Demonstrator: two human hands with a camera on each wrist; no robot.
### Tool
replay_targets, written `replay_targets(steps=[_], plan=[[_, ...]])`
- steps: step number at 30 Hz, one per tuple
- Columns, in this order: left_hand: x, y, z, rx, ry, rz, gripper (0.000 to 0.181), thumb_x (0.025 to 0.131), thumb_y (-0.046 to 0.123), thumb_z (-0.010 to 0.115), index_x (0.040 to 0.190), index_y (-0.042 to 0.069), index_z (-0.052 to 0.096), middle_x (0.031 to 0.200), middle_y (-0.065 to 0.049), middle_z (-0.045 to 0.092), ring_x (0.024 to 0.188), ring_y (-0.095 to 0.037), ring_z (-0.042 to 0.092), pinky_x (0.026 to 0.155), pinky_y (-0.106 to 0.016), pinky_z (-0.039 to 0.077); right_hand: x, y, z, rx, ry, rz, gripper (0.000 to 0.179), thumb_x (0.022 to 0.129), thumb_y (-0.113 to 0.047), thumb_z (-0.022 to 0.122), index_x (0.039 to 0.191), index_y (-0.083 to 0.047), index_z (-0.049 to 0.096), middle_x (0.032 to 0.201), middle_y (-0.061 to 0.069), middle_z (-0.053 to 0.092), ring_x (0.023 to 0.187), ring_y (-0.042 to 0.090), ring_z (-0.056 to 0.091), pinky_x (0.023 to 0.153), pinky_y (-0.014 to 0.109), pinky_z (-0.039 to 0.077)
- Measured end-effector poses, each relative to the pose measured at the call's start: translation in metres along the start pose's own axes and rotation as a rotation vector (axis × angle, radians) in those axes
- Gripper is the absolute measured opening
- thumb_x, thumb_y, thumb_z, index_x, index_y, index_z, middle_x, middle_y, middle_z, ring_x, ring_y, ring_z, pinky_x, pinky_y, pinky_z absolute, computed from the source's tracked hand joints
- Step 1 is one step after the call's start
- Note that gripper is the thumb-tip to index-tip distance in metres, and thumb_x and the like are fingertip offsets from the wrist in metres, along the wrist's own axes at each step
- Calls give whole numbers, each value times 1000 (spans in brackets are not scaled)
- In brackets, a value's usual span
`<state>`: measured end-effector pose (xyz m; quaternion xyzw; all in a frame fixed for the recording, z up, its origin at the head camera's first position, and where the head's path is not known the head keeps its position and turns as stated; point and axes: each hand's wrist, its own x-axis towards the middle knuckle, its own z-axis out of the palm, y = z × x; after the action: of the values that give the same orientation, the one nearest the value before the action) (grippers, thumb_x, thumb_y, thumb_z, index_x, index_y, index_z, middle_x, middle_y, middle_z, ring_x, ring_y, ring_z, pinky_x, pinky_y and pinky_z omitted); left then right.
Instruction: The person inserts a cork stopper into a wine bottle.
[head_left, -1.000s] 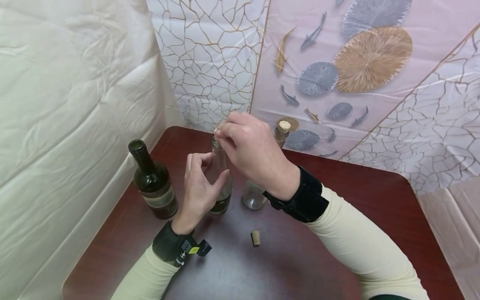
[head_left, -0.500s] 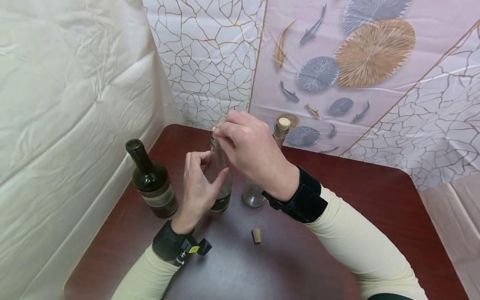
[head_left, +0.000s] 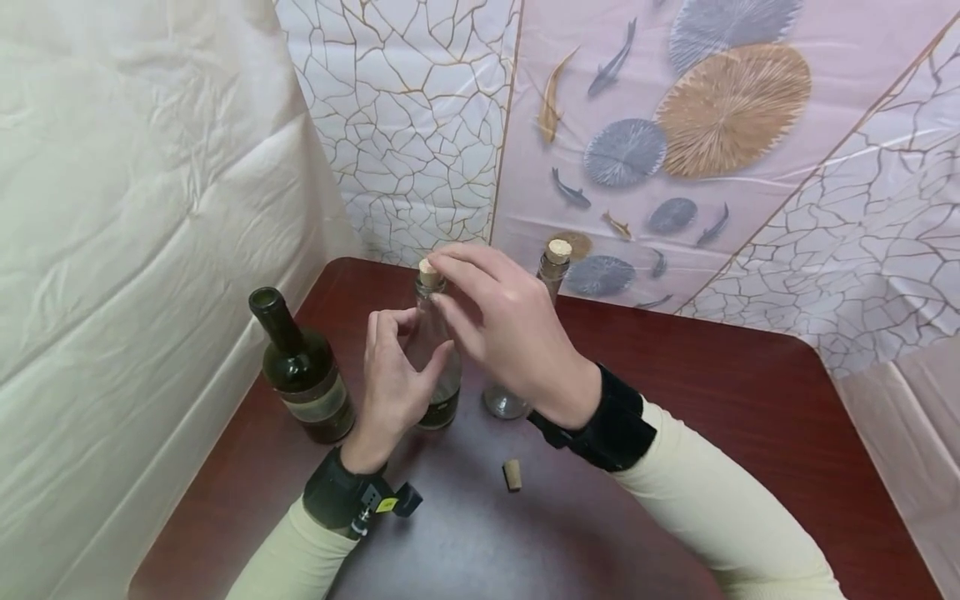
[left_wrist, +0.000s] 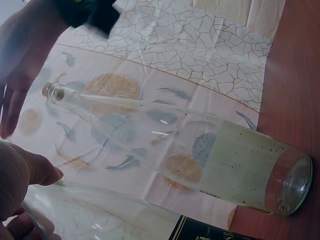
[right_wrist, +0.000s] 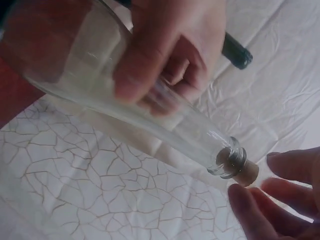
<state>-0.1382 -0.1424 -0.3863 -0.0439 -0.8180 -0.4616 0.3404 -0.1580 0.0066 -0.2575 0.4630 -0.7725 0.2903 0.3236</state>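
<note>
My left hand (head_left: 396,379) holds an upright clear glass bottle (head_left: 447,385) by its upper body, thumb on one side and fingers on the other. A cork (right_wrist: 248,175) is seated in its mouth, part of it inside the neck and part standing out. At the top, my right hand (head_left: 513,325) has its fingertips by the cork, with the thumb lower and apart from it. The right wrist view has those fingertips spread around the cork's end, with gaps visible. Behind the right hand stands a second clear bottle (left_wrist: 240,165), with a cork (head_left: 558,251) in its mouth.
An uncorked dark green wine bottle (head_left: 302,367) stands left of my left hand. One loose cork (head_left: 512,475) lies on the dark red table (head_left: 720,400) in front. Patterned sheets (head_left: 420,125) hang close behind and to the left.
My right hand pinched the cork earlier; its fingers have now loosened and the hand sits slightly lower, leaving the cork in plain sight. The left hand keeps its hold on the bottle.
</note>
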Motion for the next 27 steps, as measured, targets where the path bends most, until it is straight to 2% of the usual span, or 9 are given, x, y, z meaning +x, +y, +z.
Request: replay_targets(steps=[3, 6, 13, 19, 27], plan=[[-2, 0, 0, 4, 9, -10, 49, 79, 23, 78, 114, 2, 52, 107, -15, 51, 99, -24, 49, 83, -40, 48, -17, -4, -8, 40, 47, -2, 31, 88, -13, 70, 117, -2, 69, 115, 10, 68, 106, 16, 62, 85, 31, 55], [-1, 1, 1, 2, 24, -15, 49, 78, 20, 79, 114, 2, 52, 108, -15, 51, 99, -23, 49, 83, -41, 48, -33, -8, -17, 76, 78, 1, 26, 85, -10, 72, 110, -2, 71, 108, 9, 70, 99, 13, 64, 78, 28, 56], [5, -2, 6, 7, 17, -19, 49, 77, 21, 79, 114, 2, 52, 107, -14, 50, 98, -25, 50, 81, -42, 48, -73, -12, -21, 76, 100, 54, 22, 79, -5, 75, 101, -5, 74, 95, 4, 71, 80, 9, 63, 58, 23, 51], [12, -2, 12, 19, 9, -23, 48, 79, 21, 77, 114, 1, 51, 107, -15, 49, 98, -25, 48, 82, -42, 46, -97, -6, -24, 65, 124, 137, 23, 77, -2, 76, 99, -7, 75, 93, 2, 72, 82, 10, 66, 61, 25, 52], [23, -5, 20, 51, -15, -58, 51, 81, 23, 76, 118, 2, 50, 109, -15, 49, 100, -27, 48, 83, -41, 44, -105, -10, -36, 47, 178, 210, 23, 71, 6, 77, 92, -2, 74, 83, 6, 71, 73, 15, 65, 59, 26, 50]])
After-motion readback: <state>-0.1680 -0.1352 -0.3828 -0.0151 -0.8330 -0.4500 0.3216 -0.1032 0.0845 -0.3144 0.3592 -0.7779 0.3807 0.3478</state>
